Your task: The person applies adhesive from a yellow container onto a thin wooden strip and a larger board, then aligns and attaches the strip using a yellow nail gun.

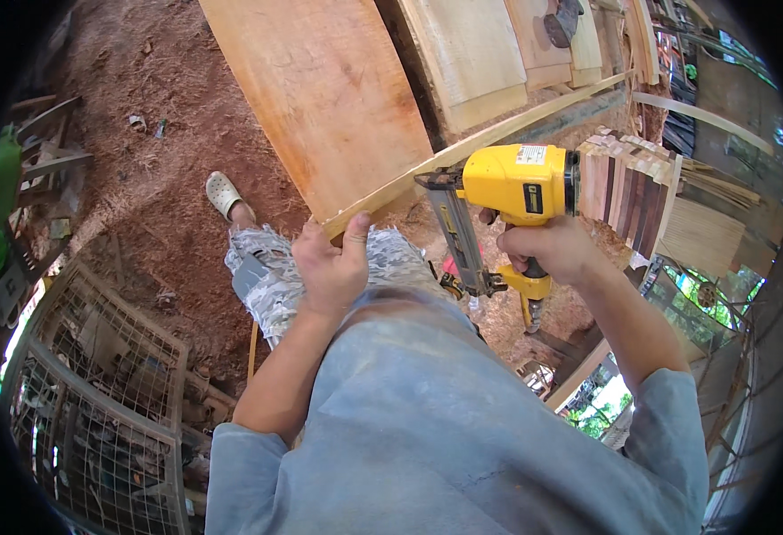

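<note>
The right grip point(547, 251) is closed around the handle point(535, 267) of a yellow-and-black nail gun point(507, 183), near a narrow, pale wooden strip point(534, 118). The left grip point(331, 265) clamps the strip's end at the near-left corner of a wide, orange-brown wooden panel point(320, 98).

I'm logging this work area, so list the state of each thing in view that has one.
Left grip: closed on the near end of the wooden strip
Right grip: closed around the nail gun
Nail gun: held up at the wooden strip, contact unclear
Wooden strip: held
Wide board: lying flat
Wood slats: stacked
Clog: worn
</note>
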Available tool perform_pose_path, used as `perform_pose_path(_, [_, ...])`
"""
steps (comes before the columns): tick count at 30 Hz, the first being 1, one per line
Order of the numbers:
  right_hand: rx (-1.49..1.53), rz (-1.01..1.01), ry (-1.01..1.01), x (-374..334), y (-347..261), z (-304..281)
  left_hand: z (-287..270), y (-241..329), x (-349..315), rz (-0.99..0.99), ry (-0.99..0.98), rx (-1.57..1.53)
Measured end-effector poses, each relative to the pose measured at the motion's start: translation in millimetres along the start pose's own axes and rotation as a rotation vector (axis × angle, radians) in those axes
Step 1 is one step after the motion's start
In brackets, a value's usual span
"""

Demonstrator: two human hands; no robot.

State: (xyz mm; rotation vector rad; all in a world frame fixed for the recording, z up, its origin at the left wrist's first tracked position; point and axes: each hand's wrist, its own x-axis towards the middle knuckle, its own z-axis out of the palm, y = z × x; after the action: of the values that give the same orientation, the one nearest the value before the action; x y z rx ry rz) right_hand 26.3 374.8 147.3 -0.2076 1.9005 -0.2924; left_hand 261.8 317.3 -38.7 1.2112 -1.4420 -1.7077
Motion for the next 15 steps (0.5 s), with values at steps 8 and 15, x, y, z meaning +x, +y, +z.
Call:
perform_pose_path(8, [0.047, -0.042, 0.022, -4, -10, 3, 0, 5, 2, 0.007, 0.01, -0.036])
perform_pose_path(15, [0.03, -0.064, 0.007, 1, 4, 1, -10, 18, 7, -0.072, -0.013, 0.062])
